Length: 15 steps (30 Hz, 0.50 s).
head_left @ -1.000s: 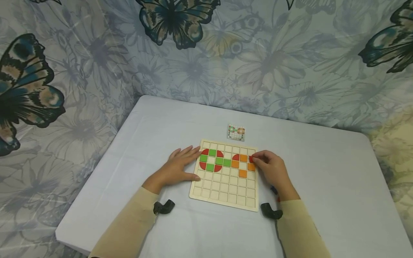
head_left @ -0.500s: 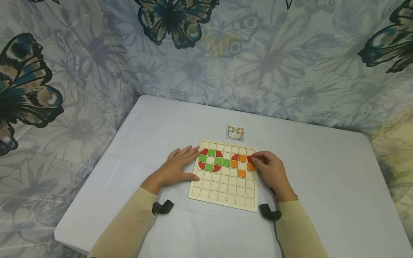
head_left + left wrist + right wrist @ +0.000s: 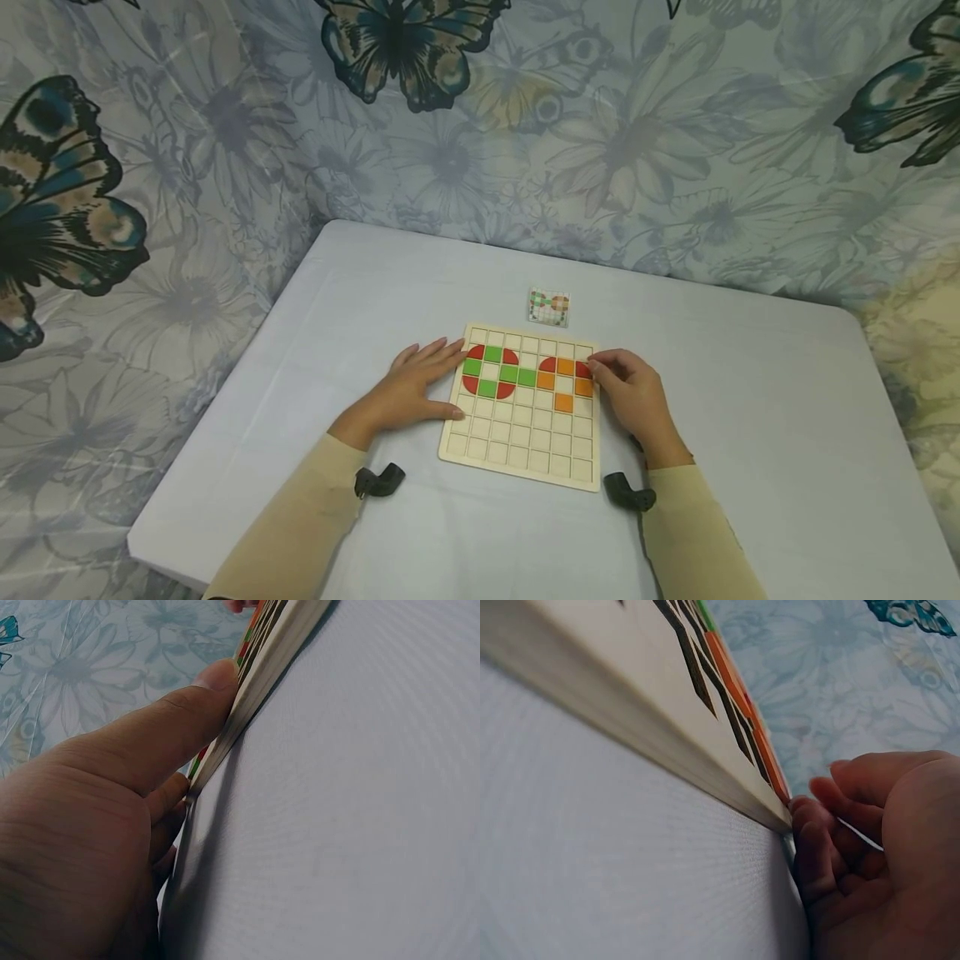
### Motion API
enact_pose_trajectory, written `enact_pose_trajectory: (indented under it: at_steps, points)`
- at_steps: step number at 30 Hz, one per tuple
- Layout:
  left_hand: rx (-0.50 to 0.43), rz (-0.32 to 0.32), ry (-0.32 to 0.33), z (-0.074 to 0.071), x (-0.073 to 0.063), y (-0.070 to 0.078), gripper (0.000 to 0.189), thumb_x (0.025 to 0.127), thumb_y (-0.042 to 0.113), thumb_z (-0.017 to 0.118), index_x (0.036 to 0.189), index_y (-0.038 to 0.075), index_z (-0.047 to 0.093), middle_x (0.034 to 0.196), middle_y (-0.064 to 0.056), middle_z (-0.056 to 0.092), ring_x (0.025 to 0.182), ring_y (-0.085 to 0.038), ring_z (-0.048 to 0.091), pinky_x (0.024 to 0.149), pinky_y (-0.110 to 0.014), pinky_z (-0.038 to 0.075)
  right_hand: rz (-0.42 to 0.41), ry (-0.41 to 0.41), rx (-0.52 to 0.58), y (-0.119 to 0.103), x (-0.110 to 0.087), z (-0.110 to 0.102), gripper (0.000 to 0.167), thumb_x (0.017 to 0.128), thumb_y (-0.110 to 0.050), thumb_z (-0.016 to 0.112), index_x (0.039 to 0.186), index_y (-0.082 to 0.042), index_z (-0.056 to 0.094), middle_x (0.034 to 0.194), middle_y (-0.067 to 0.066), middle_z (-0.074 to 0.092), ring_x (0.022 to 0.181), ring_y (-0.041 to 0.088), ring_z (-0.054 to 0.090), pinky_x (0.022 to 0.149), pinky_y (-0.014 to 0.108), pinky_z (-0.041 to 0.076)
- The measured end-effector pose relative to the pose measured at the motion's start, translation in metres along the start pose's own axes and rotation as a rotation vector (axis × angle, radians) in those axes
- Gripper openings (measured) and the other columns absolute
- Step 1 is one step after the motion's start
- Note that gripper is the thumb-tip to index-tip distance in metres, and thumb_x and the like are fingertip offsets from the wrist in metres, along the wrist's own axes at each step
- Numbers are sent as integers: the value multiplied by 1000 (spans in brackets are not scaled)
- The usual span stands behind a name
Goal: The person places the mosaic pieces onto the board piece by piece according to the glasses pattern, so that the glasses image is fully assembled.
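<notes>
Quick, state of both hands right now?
Left hand: open, fingers spread, touching the board's left edge.
Right hand: fingers curled at the red piece near the right edge; whether the grip holds it cannot be told.

I'm in the corner (image 3: 318, 196) of some room; I can't tell if it's a home. Two pale blue-grey walls (image 3: 480, 179) with printed flowers (image 3: 630, 142) and big dark butterflies (image 3: 63, 183) meet behind a wide, flat table (image 3: 765, 400) covered in smooth white cloth (image 3: 405, 271).

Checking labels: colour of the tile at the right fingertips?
Red tile, clearest in the head view.
</notes>
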<state>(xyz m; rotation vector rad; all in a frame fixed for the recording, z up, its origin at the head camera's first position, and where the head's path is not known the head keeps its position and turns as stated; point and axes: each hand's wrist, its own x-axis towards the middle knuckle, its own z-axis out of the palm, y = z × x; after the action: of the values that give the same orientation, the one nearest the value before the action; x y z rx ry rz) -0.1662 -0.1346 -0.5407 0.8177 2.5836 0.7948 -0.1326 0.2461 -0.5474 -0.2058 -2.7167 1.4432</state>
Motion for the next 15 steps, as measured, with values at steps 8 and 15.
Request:
enact_pose_trajectory:
  at_steps: [8,15]
  points:
    - [8,6,-1,0,0,-1,102,91,59,84,173,25,34,178,15,17,165,-12,4,130,-47,-4,0,2,19,-1,-1,-1,29,111,-30,66,121,-5,76,112,11,74,99,27,61,86,39,49]
    - [-9,7,3,-1,0,-1,101,91,58,85,173,24,35,178,14,19,165,-14,6,130,-48,-5,3,7,26,0,-1,0,30,111,-30,64,122,-5,76,109,9,74,97,25,62,81,33,50]
